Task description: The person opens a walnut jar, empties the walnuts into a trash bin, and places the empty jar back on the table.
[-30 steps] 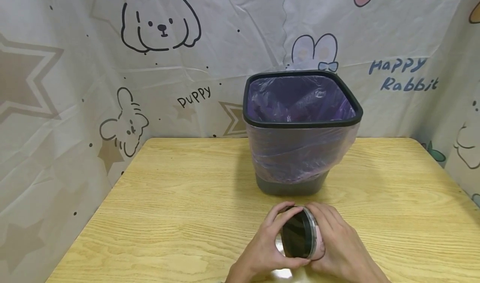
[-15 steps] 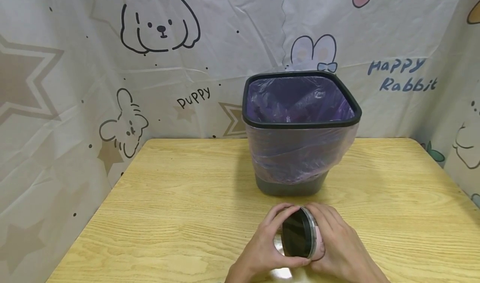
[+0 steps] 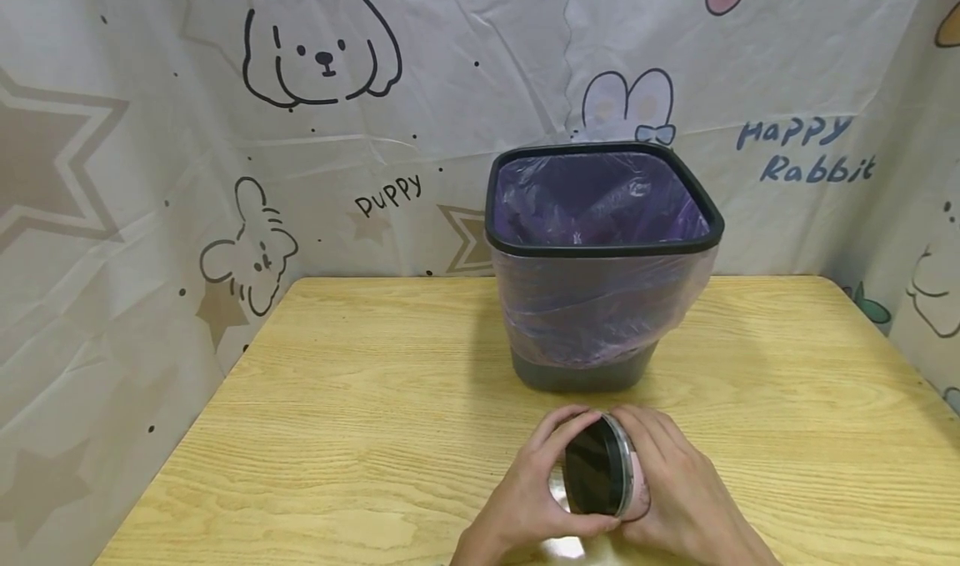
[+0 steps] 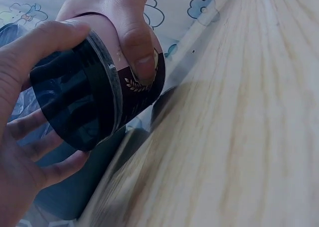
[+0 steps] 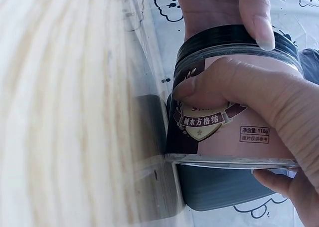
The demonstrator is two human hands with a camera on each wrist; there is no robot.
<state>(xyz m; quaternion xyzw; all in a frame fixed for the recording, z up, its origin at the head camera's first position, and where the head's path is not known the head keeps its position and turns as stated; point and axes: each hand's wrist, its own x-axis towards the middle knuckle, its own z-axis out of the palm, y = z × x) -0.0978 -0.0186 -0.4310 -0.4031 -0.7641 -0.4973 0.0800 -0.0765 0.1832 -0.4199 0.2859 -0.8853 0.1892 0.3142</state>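
In front of the purple-lined grey plastic bin [image 3: 577,377], our left hand [image 3: 521,495] gripped the round black plastic lid [image 3: 596,466], our right hand [image 3: 678,487] the pink-and-maroon cylindrical plastic jar [image 5: 271,107]; we judged a firm, steady twist best.

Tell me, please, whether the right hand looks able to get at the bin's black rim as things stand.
Probably not straight away: the right hand is gripping the jar together with the left hand. Once freed, it likely could, since nothing visible stands between it and the bin's black rim.
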